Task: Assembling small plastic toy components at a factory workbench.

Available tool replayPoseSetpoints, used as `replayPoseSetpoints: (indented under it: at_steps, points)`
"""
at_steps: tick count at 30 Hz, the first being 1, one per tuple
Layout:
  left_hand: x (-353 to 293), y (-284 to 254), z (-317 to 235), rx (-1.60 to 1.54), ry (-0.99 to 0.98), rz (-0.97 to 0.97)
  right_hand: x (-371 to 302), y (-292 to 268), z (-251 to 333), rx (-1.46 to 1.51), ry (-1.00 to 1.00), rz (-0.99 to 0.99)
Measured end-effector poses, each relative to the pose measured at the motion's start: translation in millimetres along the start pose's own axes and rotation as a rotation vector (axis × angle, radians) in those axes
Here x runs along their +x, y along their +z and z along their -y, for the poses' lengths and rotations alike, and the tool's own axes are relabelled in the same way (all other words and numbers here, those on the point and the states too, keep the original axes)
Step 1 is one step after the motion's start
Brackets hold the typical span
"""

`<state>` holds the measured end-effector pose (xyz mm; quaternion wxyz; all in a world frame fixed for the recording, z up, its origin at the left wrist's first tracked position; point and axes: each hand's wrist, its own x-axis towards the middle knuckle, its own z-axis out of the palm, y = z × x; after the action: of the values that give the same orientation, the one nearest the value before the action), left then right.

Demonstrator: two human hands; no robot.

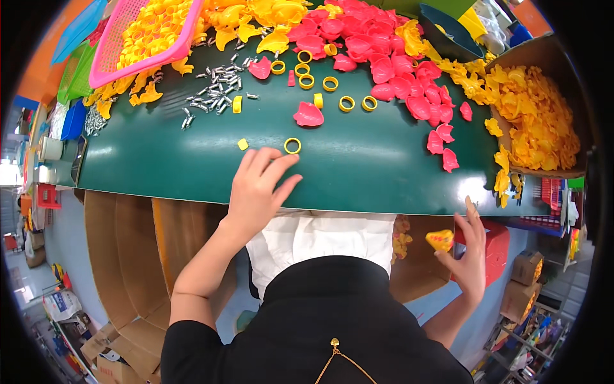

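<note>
My left hand [256,185] hovers over the front of the green table with its fingers spread, holding nothing I can see. Its fingertips are close to a yellow ring [286,147] and a small yellow block [243,144]. Past the table's front edge at the right, my right hand [470,256] has its fingers apart, and one fingertip has a tan covering. Beside its thumb and index finger is a yellow piece with red marks [440,240], seemingly loose in the air. Under it stands a cardboard box [419,281] with yellow pieces inside.
Several yellow rings [330,84], silver metal pins [220,86] and pink shell-like parts [364,45] lie on the table [358,166]. A pink basket [105,61] of rings stands far left. Far right is a cardboard box [543,57] of yellow parts. A red stool [495,249] is below right.
</note>
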<state>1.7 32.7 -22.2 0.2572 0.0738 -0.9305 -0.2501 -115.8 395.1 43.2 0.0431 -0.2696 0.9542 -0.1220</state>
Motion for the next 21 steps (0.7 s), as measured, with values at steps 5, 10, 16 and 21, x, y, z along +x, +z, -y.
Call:
replayPoseSetpoints:
  at_steps: [5, 10, 16, 21]
  points:
    - [10, 18, 13, 0.052, 0.027, 0.001, 78, 20, 84, 0.476, -0.187, -0.046]
    - [49, 9, 31, 0.073, 0.025, -0.041, 180, 74, 161, 0.364, -0.562, -0.216]
    - [120, -28, 105, 0.235, -0.045, -0.086, 217, 109, 180, 0.204, -0.621, -0.255]
    - [180, 4, 136, 0.133, 0.082, -0.003, 218, 108, 177, 0.183, -0.514, -0.281]
